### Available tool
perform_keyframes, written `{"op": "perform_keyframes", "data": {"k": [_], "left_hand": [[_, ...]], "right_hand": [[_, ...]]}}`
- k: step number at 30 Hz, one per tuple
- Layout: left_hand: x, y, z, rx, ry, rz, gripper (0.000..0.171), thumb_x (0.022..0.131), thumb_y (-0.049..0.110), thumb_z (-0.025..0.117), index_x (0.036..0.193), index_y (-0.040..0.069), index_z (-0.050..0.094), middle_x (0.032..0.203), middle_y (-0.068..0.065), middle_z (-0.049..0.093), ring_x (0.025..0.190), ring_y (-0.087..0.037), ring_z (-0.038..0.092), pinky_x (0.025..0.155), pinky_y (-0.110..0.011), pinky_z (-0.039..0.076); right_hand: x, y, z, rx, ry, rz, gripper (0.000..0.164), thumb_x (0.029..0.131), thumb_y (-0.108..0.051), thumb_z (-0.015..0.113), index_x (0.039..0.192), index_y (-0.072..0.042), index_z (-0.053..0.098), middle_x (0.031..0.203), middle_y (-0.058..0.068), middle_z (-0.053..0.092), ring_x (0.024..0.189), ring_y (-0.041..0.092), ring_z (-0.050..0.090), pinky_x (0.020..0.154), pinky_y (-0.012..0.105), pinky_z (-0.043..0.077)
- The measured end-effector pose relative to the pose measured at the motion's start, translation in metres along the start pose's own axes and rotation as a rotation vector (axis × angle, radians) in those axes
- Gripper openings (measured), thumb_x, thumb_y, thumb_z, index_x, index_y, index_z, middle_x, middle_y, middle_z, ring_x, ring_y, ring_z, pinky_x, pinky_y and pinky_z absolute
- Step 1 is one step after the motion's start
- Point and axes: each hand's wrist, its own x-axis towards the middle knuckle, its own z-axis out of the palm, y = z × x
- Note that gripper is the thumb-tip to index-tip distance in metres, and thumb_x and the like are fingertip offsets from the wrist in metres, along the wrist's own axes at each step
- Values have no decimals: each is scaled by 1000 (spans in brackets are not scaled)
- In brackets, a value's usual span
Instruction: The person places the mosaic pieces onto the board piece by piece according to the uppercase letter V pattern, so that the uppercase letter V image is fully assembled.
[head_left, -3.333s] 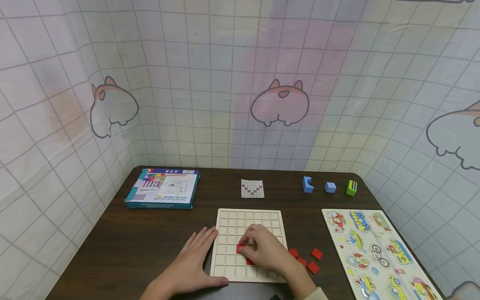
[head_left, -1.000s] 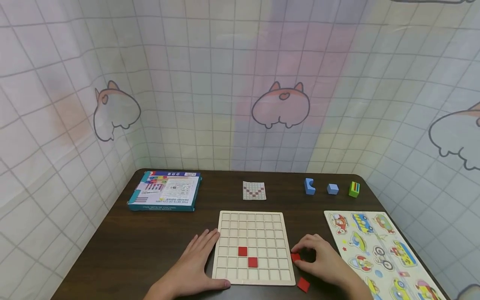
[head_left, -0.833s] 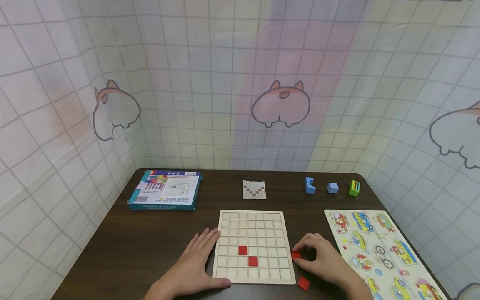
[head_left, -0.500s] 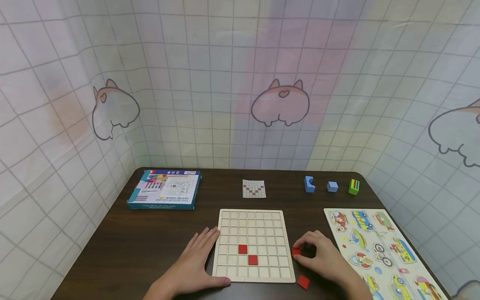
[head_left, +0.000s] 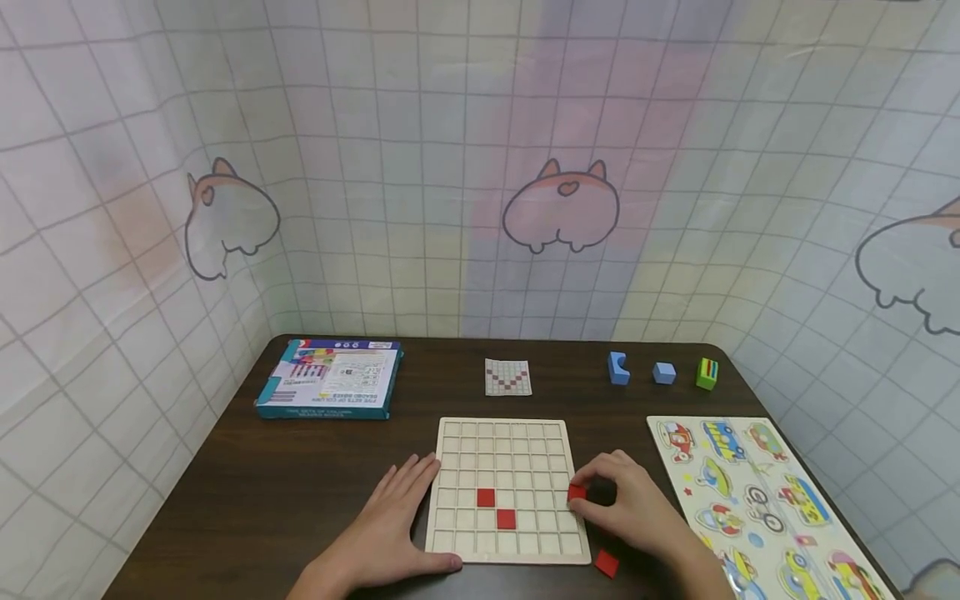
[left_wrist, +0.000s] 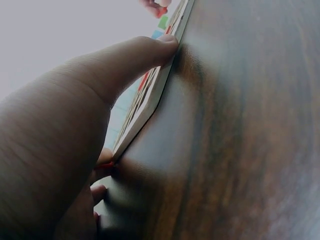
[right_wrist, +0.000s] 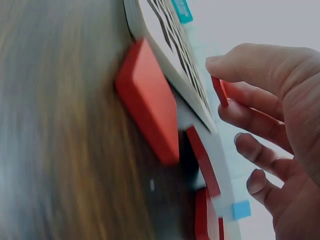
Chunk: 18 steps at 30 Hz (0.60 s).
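A pale wooden grid board [head_left: 457, 457] lies at the near middle of the table, with one red square tile [head_left: 486, 497] and a second red tile [head_left: 506, 519] set diagonally in its cells. My left hand [head_left: 382, 533] rests at its lower left corner, fingers straight along the left edge, thumb [left_wrist: 150, 52] on the near edge. Between thumb and fingertips my right hand [head_left: 637, 504] pinches another red tile [right_wrist: 219, 91], raised at the board's right edge. Below that hand, a loose red tile [head_left: 607, 563] lies by the board's corner; the right wrist view shows more tiles [right_wrist: 202, 162] beside it.
Behind the board lies a small printed grid card [head_left: 507, 377] with a V pattern. A boxed set [head_left: 330, 379] is at back left. Two blue blocks [head_left: 618, 368] and a green striped block [head_left: 707, 374] stand at back right. A vehicle picture puzzle [head_left: 750, 500] lies to the right.
My right hand left the upper of the two set tiles on the board, went right to the loose tiles, and has now lifted one left to the board's edge. My left hand stays put.
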Motion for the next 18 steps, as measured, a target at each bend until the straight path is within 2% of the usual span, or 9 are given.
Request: {"op": "perform_keyframes", "data": {"k": [6, 14, 18], "left_hand": [[-1, 2, -2, 2, 9, 6, 140, 75, 95, 76, 179, 17, 25, 186, -5, 25, 174, -36, 18, 140, -67, 14], [0, -1, 0, 3, 8, 0, 140, 74, 96, 76, 179, 18, 25, 186, -3, 26, 175, -34, 18, 140, -66, 14], [0, -1, 1, 5, 9, 5, 140, 74, 95, 76, 179, 18, 26, 186, -2, 26, 174, -34, 19, 140, -67, 14]], "right_hand": [[8, -9, 5, 22, -11, -47, 20, 93, -40, 93, 107, -38, 78, 105, -25, 72, 103, 4, 56, 91, 30, 56], [15, -19, 14, 22, -40, -15, 21, 91, -40, 93, 107, -38, 79, 110, -23, 72, 106, 9, 57, 92, 31, 56], [18, -25, 19, 46, -33, -62, 20, 91, -34, 94, 106, -34, 80, 109, -20, 74, 103, 11, 58, 88, 30, 54]]}}
